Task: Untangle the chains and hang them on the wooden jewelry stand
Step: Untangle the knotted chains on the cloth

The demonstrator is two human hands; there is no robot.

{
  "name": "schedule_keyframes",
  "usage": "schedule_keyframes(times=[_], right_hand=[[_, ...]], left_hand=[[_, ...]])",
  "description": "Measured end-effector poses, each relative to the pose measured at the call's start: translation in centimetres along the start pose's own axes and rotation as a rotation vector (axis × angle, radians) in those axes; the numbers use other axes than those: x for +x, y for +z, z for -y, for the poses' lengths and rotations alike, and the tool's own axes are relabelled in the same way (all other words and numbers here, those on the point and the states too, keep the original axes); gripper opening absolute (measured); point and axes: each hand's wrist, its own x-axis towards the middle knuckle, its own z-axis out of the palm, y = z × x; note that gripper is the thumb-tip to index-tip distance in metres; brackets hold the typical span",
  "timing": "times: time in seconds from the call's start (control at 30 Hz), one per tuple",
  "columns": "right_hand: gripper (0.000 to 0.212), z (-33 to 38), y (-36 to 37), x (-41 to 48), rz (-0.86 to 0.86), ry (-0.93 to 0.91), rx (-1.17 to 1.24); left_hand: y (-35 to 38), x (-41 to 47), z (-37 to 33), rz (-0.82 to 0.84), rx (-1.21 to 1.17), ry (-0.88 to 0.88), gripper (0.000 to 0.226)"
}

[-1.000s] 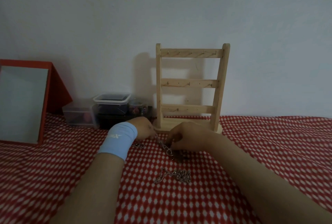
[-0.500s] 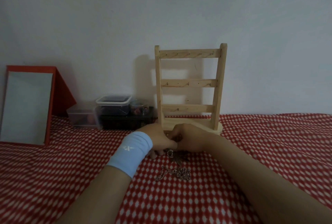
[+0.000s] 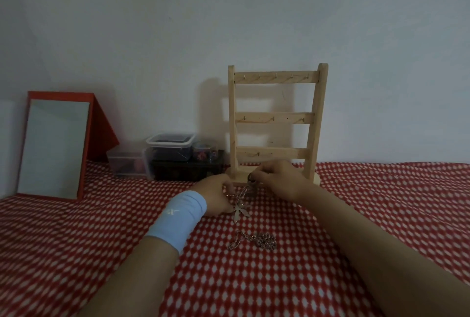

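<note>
Right hand [image 3: 279, 181] now raised, parted from left hand [image 3: 216, 194]; both pinch chain [image 3: 243, 192], pendant [image 3: 239, 211] below. Second chain [image 3: 258, 243] lies nearer, untouched. Stand [image 3: 276, 118] bare: untangling unfinished.

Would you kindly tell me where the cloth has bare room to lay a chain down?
Bare cloth lies right of the wooden jewelry stand, and between the mirror and the left forearm. Crowded: before the stand's base, where the left hand and right hand hold the held chain; the loose chain just nearer; plastic boxes left of it.
</note>
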Motion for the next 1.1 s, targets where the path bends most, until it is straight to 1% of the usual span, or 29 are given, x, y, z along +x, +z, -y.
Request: schedule_keyframes(times=[0.03, 0.07, 0.13, 0.17, 0.23, 0.27, 0.33, 0.4, 0.43, 0.47, 0.5, 0.57, 0.63, 0.7, 0.8, 0.9, 1.0, 1.03, 1.1], right_hand=[[0.022, 0.2, 0.1, -0.1, 0.012, -0.001, 0.042], [0.022, 0.4, 0.2, -0.1, 0.017, -0.006, 0.071], [0.021, 0.8, 0.2, -0.2, -0.002, -0.027, 0.106], [0.020, 0.8, 0.2, -0.2, -0.014, -0.031, 0.132], [0.019, 0.9, 0.0, -0.3, -0.022, -0.023, 0.193], [0.019, 0.8, -0.1, -0.3, -0.018, -0.015, 0.213], [0.020, 0.7, -0.4, -0.4, -0.004, -0.004, 0.197], [0.022, 0.7, -0.6, -0.5, 0.027, -0.007, 0.206], [0.023, 0.9, -0.7, -0.6, 0.048, -0.012, 0.235], [0.023, 1.1, -0.7, -0.7, 0.060, -0.017, 0.266], [0.023, 1.3, -0.7, -0.7, 0.060, -0.017, 0.293], [0.024, 1.5, -0.5, -0.5, 0.022, -0.013, 0.307], [0.024, 1.4, -0.5, -0.2, -0.030, 0.010, 0.308], [0.025, 1.3, -0.6, -0.2, -0.059, 0.063, 0.323], [0.029, 1.4, -0.5, -0.5, -0.024, 0.147, 0.252], [0.037, 1.5, -0.2, -0.5, 0.031, 0.180, 0.171], [0.037, 1.6, -0.3, -0.7, 0.040, 0.185, 0.259], [0.035, 1.6, -0.4, -0.8, 0.046, 0.177, 0.325], [0.032, 1.5, -0.4, -0.8, 0.081, 0.152, 0.487]], left_hand=[[0.1, 0.0, -0.2, -0.007, -0.016, 0.009, 0.025], [0.3, -0.1, -0.6, -0.008, -0.030, 0.013, 0.028], [0.8, -0.1, -1.2, -0.031, -0.007, 0.027, 0.041], [1.1, 0.0, -1.4, -0.075, 0.047, 0.025, 0.039], [1.0, 0.0, -1.3, -0.170, 0.111, 0.003, 0.020], [0.9, 0.1, -1.1, -0.190, 0.088, -0.008, 0.016], [0.7, 0.6, -0.5, -0.192, -0.042, 0.018, 0.017], [0.6, 0.4, -0.6, -0.179, -0.185, 0.080, 0.008], [0.7, 0.4, -0.7, -0.167, -0.221, 0.116, 0.012], [1.0, 0.5, -0.8, -0.152, -0.228, 0.153, 0.018], [1.3, 0.6, -0.9, -0.149, -0.204, 0.183, 0.020], [1.4, 0.6, -1.1, -0.182, -0.155, 0.222, 0.011], [0.9, 0.8, -0.9, -0.205, -0.216, 0.219, 0.013], [0.4, 0.7, -0.8, -0.164, -0.344, 0.197, 0.018], [-0.3, 0.6, -0.9, -0.113, -0.473, 0.179, 0.021], [-0.6, 0.7, -1.0, -0.053, -0.610, 0.142, 0.020], [-1.0, -0.1, -1.4, 0.033, -0.582, 0.142, 0.023], [-1.3, -0.4, -1.4, 0.028, -0.521, 0.150, 0.024], [-2.0, -0.6, -1.1, -0.050, -0.366, 0.196, 0.028]])
